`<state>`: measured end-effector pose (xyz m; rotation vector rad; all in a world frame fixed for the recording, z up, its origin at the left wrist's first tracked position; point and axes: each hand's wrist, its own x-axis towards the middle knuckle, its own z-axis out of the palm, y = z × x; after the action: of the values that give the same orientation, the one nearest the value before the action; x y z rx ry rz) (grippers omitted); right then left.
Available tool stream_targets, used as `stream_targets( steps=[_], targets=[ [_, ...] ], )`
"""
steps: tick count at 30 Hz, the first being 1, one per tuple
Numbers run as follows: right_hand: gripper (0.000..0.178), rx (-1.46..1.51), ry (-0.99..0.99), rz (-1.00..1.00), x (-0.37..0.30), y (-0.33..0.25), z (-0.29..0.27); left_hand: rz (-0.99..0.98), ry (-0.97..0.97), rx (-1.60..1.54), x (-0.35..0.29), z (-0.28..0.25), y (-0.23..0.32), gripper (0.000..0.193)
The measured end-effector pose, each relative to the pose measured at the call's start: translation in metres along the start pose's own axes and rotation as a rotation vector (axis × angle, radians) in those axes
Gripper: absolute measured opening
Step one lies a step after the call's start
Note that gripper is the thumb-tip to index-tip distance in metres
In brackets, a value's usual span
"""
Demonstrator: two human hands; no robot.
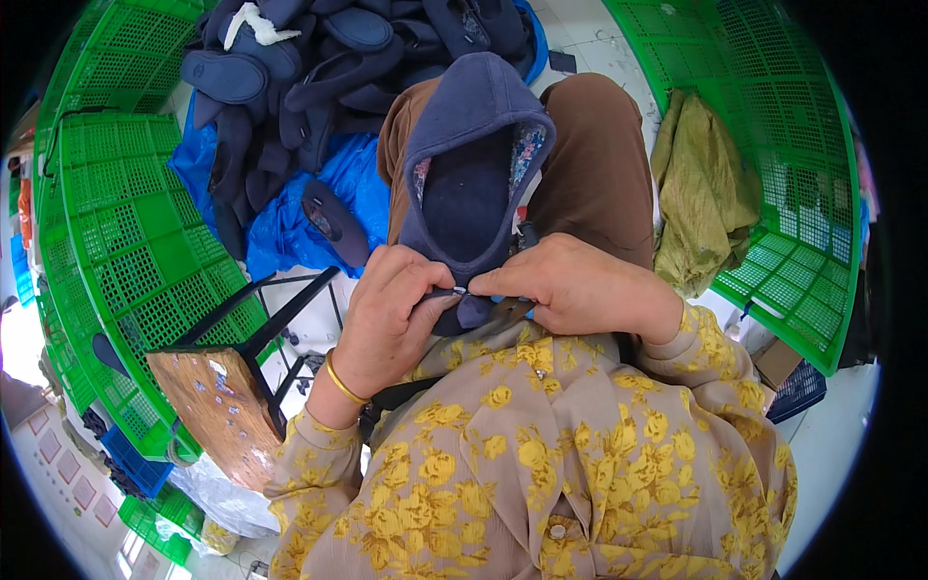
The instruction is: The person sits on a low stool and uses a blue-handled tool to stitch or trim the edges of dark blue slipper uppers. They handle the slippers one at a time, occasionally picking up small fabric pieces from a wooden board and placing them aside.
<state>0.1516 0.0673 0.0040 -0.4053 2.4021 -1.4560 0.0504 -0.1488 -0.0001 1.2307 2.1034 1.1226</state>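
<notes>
A navy cloth slipper (476,92) with a flowered lining rests on my lap, its toe pointing away from me and its opening facing up. Close to my belly, my left hand (394,302) pinches at the slipper's heel end with thumb and bent fingers. From the other side my right hand (580,287) grips the same end, its index fingertip meeting the left fingers. A tiny whitish bit shows between the fingertips; I cannot make out what it is. Just below them hangs a small rounded navy flap (473,312).
A heap of dark slippers (358,31) lies on blue plastic sheeting (280,230) beyond my left knee. Green mesh crates (126,232) stand at left, another green crate (773,106) at right with an olive sack (704,198). A wooden-topped stool (208,401) is by my left elbow.
</notes>
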Motion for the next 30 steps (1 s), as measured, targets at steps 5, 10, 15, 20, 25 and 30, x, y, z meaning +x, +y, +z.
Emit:
stream_targets(
  steps=[5,10,15,20,25,30],
  targets=[
    [0.041,0.056,0.047,0.020,0.004,0.008,0.007,-0.034,-0.005,-0.015,-0.001,-0.001,0.000,0.022],
    [0.046,0.169,0.092,-0.001,0.001,0.016,0.015,-0.047,-0.037,-0.067,0.000,-0.004,-0.002,0.020],
    [0.049,0.173,0.100,0.002,0.001,0.015,0.015,-0.077,-0.046,-0.089,-0.001,-0.006,-0.003,0.018],
    [0.048,0.152,0.109,-0.029,0.001,0.016,0.014,-0.073,-0.049,-0.093,0.000,-0.006,-0.001,0.017],
    [0.047,0.150,0.102,-0.017,0.002,0.016,0.015,-0.082,-0.052,-0.085,0.000,-0.006,-0.002,0.016],
    [0.043,0.117,0.167,-0.023,0.002,0.015,0.021,-0.087,-0.053,-0.084,0.001,-0.005,0.000,0.016]
  ],
)
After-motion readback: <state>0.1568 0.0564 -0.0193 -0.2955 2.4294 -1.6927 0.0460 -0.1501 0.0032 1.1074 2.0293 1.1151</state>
